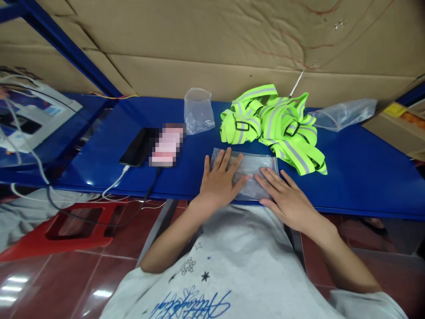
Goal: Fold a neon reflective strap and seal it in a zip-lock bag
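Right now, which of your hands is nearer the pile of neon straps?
Right. The right hand rests on the flat clear bag, just below the straps. The left hand presses the bag's other end, farther from them.

Blue cursive lettering on the grey shirt (pixel 239 266), not legible

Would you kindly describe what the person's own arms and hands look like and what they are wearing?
Both forearms are bare, and the left hand and right hand wear no gloves, rings or watch. The short-sleeved white T-shirt carries blue script and small star prints.
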Demonstrator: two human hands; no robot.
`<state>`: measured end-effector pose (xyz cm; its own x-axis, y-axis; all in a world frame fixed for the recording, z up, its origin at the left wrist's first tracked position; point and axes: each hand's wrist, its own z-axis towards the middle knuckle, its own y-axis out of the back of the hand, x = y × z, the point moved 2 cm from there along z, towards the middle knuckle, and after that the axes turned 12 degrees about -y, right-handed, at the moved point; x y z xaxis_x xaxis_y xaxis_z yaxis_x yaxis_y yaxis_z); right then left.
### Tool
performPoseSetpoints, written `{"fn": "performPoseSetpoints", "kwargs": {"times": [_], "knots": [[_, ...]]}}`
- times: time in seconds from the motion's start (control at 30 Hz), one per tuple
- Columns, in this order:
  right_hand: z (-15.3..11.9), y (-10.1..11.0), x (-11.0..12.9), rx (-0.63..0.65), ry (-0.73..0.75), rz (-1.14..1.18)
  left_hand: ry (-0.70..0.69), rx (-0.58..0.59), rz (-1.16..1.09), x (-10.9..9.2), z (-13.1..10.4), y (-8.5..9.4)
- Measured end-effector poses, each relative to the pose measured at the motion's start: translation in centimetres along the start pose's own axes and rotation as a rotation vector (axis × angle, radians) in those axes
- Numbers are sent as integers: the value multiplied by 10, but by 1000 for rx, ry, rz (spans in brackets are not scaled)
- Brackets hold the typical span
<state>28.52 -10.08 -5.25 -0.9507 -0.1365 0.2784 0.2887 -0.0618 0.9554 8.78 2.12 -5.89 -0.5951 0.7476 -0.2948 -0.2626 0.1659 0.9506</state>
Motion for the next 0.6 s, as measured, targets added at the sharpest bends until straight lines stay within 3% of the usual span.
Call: {"fn": "performPoseSetpoints", "kwargs": {"times": [0.1,0.17,0.23,0.33,0.47,0.53,0.6], "knots": [[-1,34,-27,-112,28,162,29,19,-27,0,0,4],[12,64,-57,-366,-59,199,66,4,-62,-2,1,7],[34,89,-93,-596,-231,73,77,-52,-103,-4,0,12],[78,108,-148,-565,-516,-142,42,-162,-141,-8,-8,22],[117,116,-192,-353,-738,-203,23,-226,-175,-7,-20,31],[119,127,-198,-419,-818,-204,10,-235,-209,-6,-23,33],[108,142,-190,-634,-840,-155,-16,-291,-290,-7,-22,36]]}}
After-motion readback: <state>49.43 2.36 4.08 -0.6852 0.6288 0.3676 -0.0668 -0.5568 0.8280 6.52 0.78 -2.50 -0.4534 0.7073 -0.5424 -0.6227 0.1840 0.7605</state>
